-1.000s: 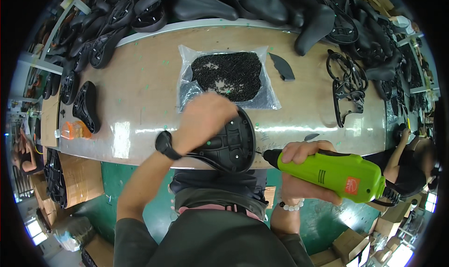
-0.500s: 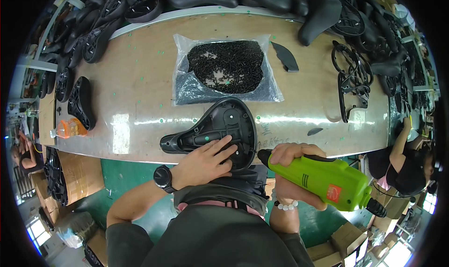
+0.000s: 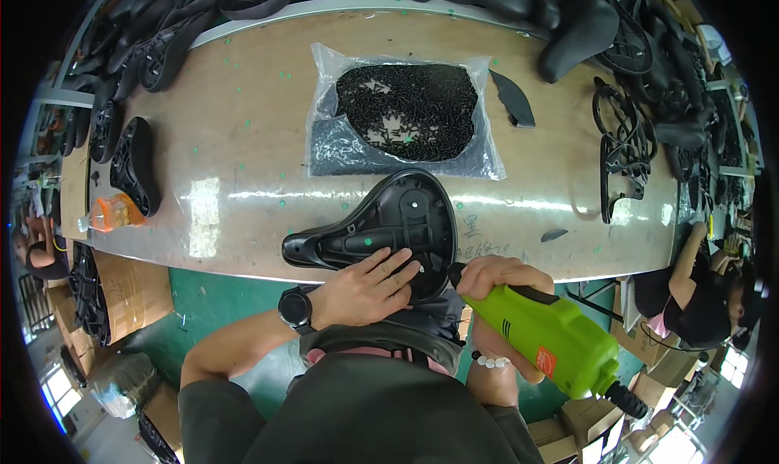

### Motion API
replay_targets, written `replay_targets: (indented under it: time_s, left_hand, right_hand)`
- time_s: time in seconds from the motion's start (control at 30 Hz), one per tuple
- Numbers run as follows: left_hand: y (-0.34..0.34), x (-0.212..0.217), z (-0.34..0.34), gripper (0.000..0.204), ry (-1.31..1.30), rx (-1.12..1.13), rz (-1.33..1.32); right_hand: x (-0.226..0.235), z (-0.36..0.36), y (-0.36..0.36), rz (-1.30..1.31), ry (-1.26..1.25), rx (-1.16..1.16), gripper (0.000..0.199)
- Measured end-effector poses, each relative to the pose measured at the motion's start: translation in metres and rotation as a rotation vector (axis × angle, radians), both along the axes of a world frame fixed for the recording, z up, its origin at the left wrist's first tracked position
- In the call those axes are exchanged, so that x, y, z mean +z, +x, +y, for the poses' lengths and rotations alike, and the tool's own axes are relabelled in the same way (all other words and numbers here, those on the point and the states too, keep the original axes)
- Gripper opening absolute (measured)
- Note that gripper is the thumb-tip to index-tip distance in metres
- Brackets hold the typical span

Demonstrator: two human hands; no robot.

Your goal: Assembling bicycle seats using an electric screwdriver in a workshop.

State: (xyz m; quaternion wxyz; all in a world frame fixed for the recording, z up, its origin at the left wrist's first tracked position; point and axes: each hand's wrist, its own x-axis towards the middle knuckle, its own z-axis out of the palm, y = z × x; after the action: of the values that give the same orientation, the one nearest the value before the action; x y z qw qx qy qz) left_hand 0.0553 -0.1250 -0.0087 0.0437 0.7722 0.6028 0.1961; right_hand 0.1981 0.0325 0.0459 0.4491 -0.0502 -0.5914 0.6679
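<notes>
A black bicycle saddle (image 3: pixel 341 238) lies with its hollow underside up at the table's near edge, nose to the left. Spread across its near rim are the fingers of my left hand (image 3: pixel 369 289), holding it; the thumb is hidden. My right hand (image 3: pixel 503 277) is wrapped round a green electric screwdriver (image 3: pixel 560 346). The tool's dark front end is close to the saddle's right rim; whether they touch I cannot tell. Beyond the saddle, an opened clear plastic bag (image 3: pixel 324 151) holds a heap of small black screws (image 3: pixel 438 99).
Black saddles (image 3: pixel 568 42) pile up along the far edge. Tangled black frame parts (image 3: pixel 625 151) lie at right, a dark curved piece (image 3: pixel 513 100) beside the bag. At left are an orange bottle (image 3: pixel 118 212) and a saddle base (image 3: pixel 134 168). Another person (image 3: pixel 690 293) sits at right.
The screwdriver's rear end has swung down toward me, its front staying by the saddle's rim. The saddle and my left hand appear slightly further right, as the whole view has shifted a little.
</notes>
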Motion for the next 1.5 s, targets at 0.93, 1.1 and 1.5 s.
replay_targets:
  time_s: [0.93,1.1,1.5]
  left_hand:
    - [0.049,0.005,0.015,0.030,-0.026,0.233,0.053]
    - [0.048,-0.003,0.013,0.020,0.028,0.175,0.077]
    - [0.046,-0.011,0.011,0.018,0.063,0.167,0.157]
  right_hand:
    - [0.026,0.006,0.005,-0.194,-0.420,-0.027,0.105]
    - [0.009,0.015,0.010,0.038,-0.367,0.186,0.103]
    - [0.019,0.007,0.007,-0.051,0.041,-0.010,0.074]
